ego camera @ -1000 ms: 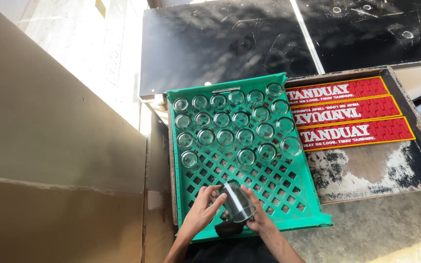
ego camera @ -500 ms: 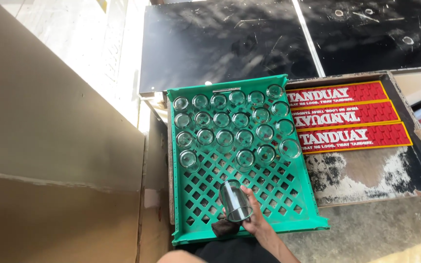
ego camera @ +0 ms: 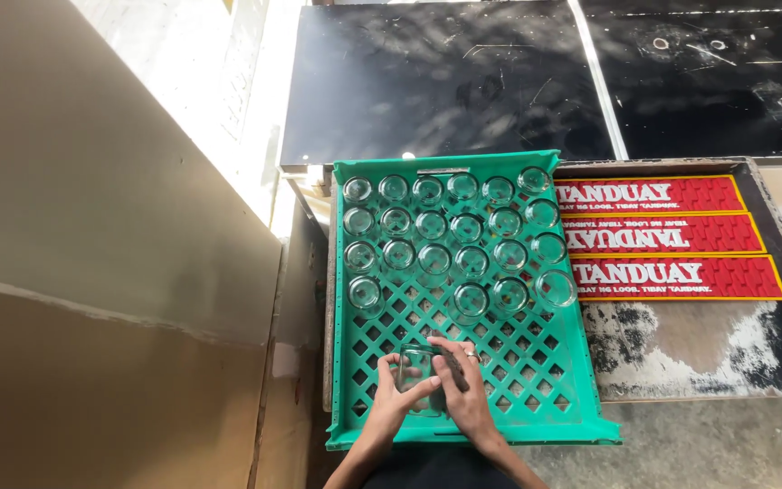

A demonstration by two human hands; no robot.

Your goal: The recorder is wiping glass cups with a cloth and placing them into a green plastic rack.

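Note:
A green lattice crate point(ego camera: 545, 362) lies below me, its far half filled with several upturned clear glasses point(ego camera: 452, 235). Over the crate's near part both hands meet around one clear glass point(ego camera: 414, 364). My left hand point(ego camera: 398, 398) grips it from the left and below. My right hand point(ego camera: 463, 389), a ring on one finger, covers it from the right. The glass is partly hidden by my fingers.
To the right of the crate lie three red rubber bar mats point(ego camera: 667, 237) on a worn tray-like surface point(ego camera: 681, 349). A black board point(ego camera: 500, 77) lies beyond the crate. A tan panel point(ego camera: 92, 272) fills the left side.
My left hand, out of view half a second ago, has returned to the glass. The glass has moved left and sits lower over the crate, now held by both hands.

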